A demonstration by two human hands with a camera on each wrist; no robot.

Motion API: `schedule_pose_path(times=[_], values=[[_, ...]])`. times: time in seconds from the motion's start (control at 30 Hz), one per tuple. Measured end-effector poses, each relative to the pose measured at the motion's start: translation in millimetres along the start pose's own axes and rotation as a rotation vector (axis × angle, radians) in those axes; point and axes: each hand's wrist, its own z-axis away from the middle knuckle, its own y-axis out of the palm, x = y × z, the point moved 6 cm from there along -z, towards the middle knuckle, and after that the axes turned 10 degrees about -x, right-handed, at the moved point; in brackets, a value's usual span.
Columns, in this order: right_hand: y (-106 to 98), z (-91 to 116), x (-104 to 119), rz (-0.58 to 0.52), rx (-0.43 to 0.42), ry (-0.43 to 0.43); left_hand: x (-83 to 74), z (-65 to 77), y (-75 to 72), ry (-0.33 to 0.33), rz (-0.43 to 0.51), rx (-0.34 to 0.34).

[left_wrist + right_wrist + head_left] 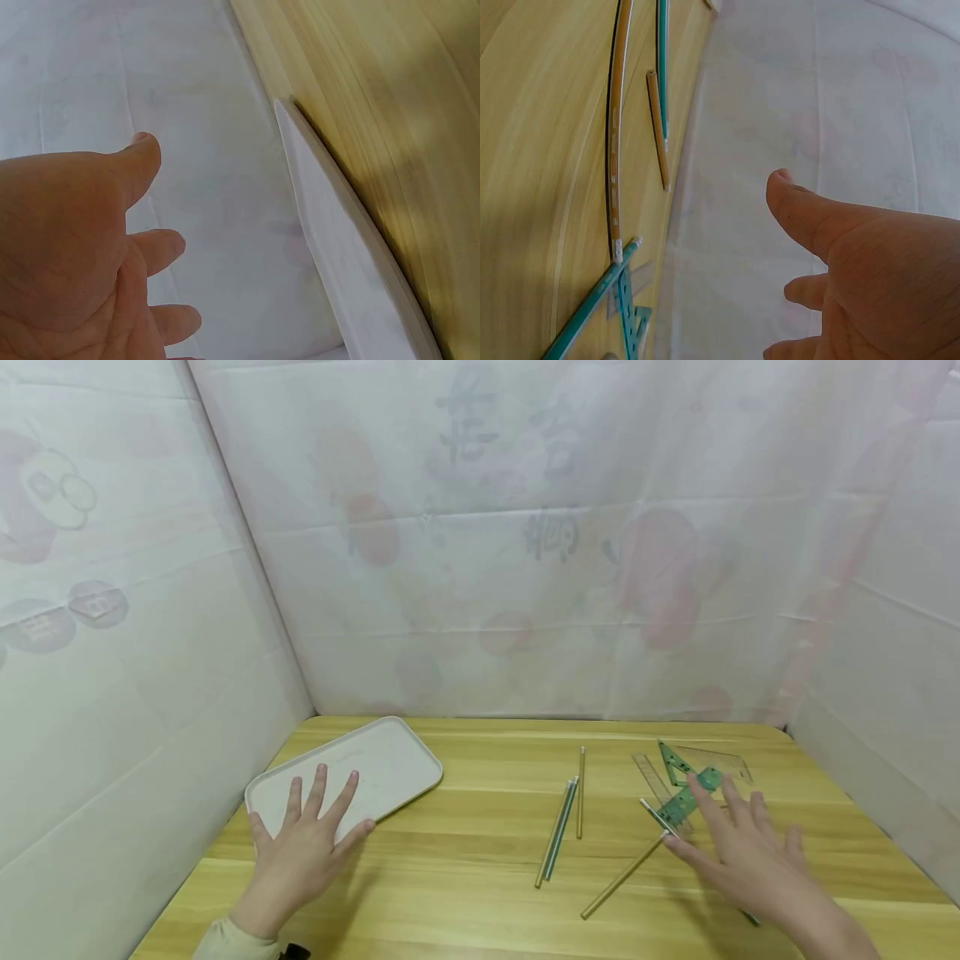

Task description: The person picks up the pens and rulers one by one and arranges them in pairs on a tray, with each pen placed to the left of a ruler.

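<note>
My left hand (300,860) has its fingers spread over the near left part of a white rectangular tray (397,760). In the left wrist view the tray (341,240) appears edge-on, apart from the thumb. Fingers spread, my right hand (757,868) hovers over the right of the table and holds nothing. Near its fingertips lie a green ruler (682,806), a green set square (667,764) and a clear ruler (647,771). A green pencil (658,816) partly hidden by this hand meets the end of a gold pencil (624,875).
Mid-table lie a gold pencil (552,839) and a green pencil (562,831) side by side, with another gold pencil (581,793) to their right. A clear set square (738,760) lies at the back right. Pale printed curtains (480,568) enclose the wooden table (465,877) behind and on both sides.
</note>
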Motion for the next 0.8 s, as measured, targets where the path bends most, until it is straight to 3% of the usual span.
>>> schedule_pose_path(times=[0.23,0.5,0.8], values=[[5.2,-5.7,15.5,0.040,-0.002,-0.039,8.1,-3.9,1.3,-0.009,-0.003,0.018],[11.3,-18.5,42.5,0.070,-0.013,-0.150,22.2,-9.9,3.1,-0.037,0.018,0.052],[24.3,-38.7,71.0,0.096,0.005,-0.219,48.3,-18.8,6.4,-0.052,-0.024,0.083]])
